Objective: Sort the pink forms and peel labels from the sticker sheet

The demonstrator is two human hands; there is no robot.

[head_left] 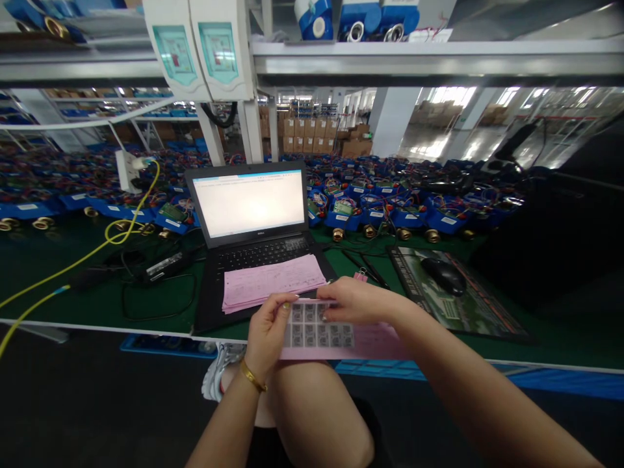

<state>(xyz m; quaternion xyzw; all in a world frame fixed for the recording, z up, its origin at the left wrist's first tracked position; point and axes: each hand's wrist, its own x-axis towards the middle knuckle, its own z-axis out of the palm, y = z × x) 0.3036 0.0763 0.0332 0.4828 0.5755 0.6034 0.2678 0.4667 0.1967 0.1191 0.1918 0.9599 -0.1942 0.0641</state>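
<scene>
A sheet of small square printed labels (322, 335) lies over a pink paper slip (375, 344), both held above my lap at the table's front edge. My left hand (270, 328) is closed on their left end, thumb on top. My right hand (358, 300) reaches over the top edge with its fingers bent and pinched at the upper labels; whether a single label is between the fingertips is hidden. Just beyond, a stack of pink paper slips (273, 281) covers the front of the open laptop (251, 208), whose screen is lit.
On the right, a black mouse (443, 275) rests on a mouse pad (468, 305). A pink binder clip (361, 275) and pens lie beside the laptop. Many blue meters (344, 211) with wires and brass fittings line the back. Yellow cable (112, 239) and a power adapter (166, 265) are left.
</scene>
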